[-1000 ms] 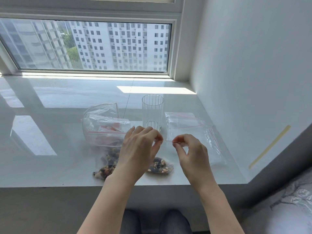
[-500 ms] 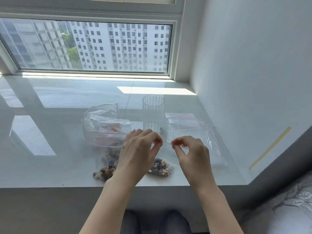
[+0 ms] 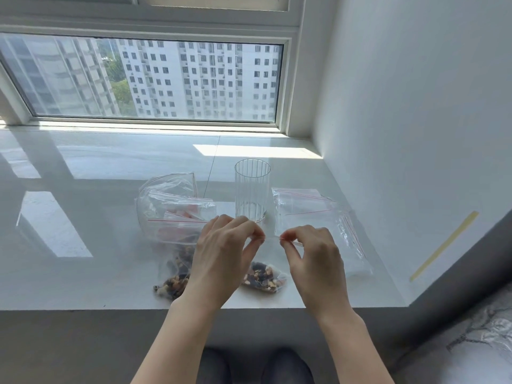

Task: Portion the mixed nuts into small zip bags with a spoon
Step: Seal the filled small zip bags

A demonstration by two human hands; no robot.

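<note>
My left hand and right hand are both pinching the top edge of one small zip bag, thumb against fingertip on each side. Over the last second they have barely shifted: the right pinch has crept a little toward the left one, and the strip between them has stayed taut. The bag hangs from that strip with its bottom resting on the desk near the front edge, and a clump of mixed nuts sits in its lower corner.

To me this reads as pressing the zip closed on a filled portion, though from here I cannot tell whether the seal has caught along its whole length.

Behind my left hand lies another bag of nuts, partly hidden by my wrist, with a bigger crumpled clear bag heaped just behind it. An empty ribbed glass stands upright between that heap and a flat stack of unused zip bags on my right. I see no spoon anywhere.

If the seal holds, I judge that this portion is done, and that the stack means more remain to fill.
</note>
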